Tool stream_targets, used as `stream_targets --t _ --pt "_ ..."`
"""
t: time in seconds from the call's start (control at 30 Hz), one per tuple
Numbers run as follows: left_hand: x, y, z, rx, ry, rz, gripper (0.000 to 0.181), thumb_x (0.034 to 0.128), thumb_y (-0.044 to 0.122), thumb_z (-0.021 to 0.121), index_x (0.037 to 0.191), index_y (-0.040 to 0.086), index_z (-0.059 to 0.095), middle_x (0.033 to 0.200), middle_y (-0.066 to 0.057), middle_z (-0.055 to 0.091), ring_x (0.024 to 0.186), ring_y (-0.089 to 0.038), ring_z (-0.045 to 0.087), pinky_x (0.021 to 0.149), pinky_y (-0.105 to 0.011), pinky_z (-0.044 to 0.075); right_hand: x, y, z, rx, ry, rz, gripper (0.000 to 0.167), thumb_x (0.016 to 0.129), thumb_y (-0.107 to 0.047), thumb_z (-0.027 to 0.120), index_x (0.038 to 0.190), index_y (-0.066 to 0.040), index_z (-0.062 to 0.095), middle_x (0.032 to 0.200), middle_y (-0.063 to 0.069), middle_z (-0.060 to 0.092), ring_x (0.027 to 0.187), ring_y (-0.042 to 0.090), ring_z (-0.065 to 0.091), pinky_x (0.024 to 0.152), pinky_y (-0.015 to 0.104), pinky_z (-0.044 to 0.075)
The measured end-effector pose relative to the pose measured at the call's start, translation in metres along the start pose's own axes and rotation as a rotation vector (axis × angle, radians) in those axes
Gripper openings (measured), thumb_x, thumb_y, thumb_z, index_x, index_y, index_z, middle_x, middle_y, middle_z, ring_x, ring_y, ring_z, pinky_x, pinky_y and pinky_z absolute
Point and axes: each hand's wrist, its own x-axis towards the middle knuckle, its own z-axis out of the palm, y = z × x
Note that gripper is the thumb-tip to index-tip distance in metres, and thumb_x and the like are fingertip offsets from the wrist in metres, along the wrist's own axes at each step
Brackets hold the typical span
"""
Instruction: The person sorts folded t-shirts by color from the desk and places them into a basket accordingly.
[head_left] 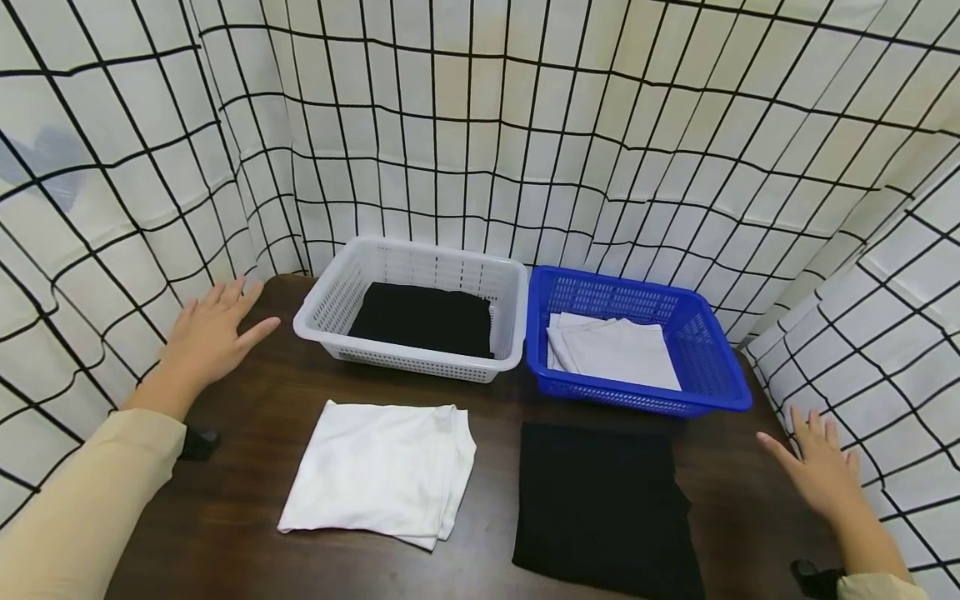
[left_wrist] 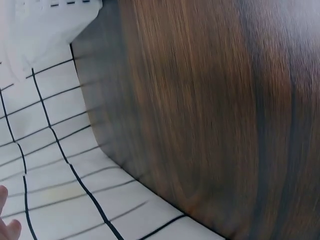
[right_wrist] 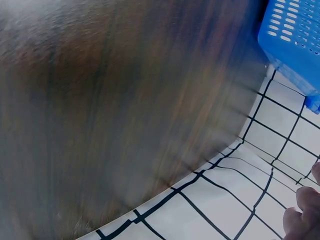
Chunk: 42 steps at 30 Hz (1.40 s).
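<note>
My left hand is held out above the left side of the table, fingers spread and nothing in it. On the far right, my right hand is also stretched out with straight fingers and holds nothing. Between them lie a folded white cloth and, to its right, a folded black cloth. Behind these stand a white basket with folded black fabric inside and a blue basket with folded white fabric inside. Only fingertips of the left hand show in its wrist view.
The dark wooden table carries everything. A white curtain with a black grid pattern encloses it at the back and both sides, close to the hands. The two baskets stand side by side against the back curtain.
</note>
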Motion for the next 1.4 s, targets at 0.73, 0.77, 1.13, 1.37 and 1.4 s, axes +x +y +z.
stream_targets --t 0.73,0.77,1.13,1.37,1.4 --pt "0.006 0.044 0.008 -0.013 -0.014 0.047 0.082 0.1007 0.059 0.042 0.158 0.004 0.020 0.159 -0.029 0.024 0.146 -0.051 0.022 0.120 -0.066 0.010 -0.004 -0.018 0.006 -0.016 0.056 -0.075 0.086 0.104 -0.052 0.038 0.156 0.002 -0.004 0.157 0.039 -0.004 0.146 0.056 -0.012 0.108 0.078 -0.013" --pt "0.006 0.046 0.009 -0.012 -0.013 0.042 0.083 0.1004 0.059 0.042 0.158 0.004 0.020 0.159 -0.029 0.024 0.146 -0.051 0.022 0.120 -0.066 0.009 -0.004 -0.020 0.005 -0.017 0.062 -0.082 0.086 0.104 -0.052 0.038 0.156 0.002 -0.003 0.157 0.038 -0.003 0.146 0.056 -0.011 0.108 0.079 -0.012" --pt "0.010 0.067 0.014 -0.029 -0.011 0.064 0.083 0.0987 0.059 0.047 0.157 0.005 0.023 0.162 -0.027 0.021 0.147 -0.050 0.021 0.120 -0.066 0.011 0.001 -0.037 0.005 -0.007 0.064 -0.111 0.085 0.104 -0.052 0.040 0.157 0.003 0.002 0.159 0.035 -0.004 0.147 0.055 -0.009 0.110 0.078 -0.009" --pt "0.011 0.077 0.016 -0.081 -0.061 0.075 0.085 0.0987 0.060 0.046 0.159 0.007 0.017 0.164 -0.025 0.012 0.151 -0.049 0.010 0.123 -0.063 0.004 -0.002 -0.044 0.006 -0.017 0.082 -0.129 0.083 0.104 -0.051 0.041 0.158 0.000 0.004 0.160 0.033 -0.001 0.148 0.053 -0.011 0.111 0.076 -0.011" --pt "0.011 0.078 0.016 -0.089 -0.065 0.075 0.086 0.0986 0.060 0.046 0.159 0.007 0.017 0.164 -0.025 0.011 0.151 -0.048 0.009 0.123 -0.063 0.003 -0.001 -0.046 0.006 -0.022 0.084 -0.132 0.083 0.104 -0.051 0.041 0.158 -0.001 0.005 0.160 0.033 0.000 0.148 0.053 -0.011 0.111 0.076 -0.010"
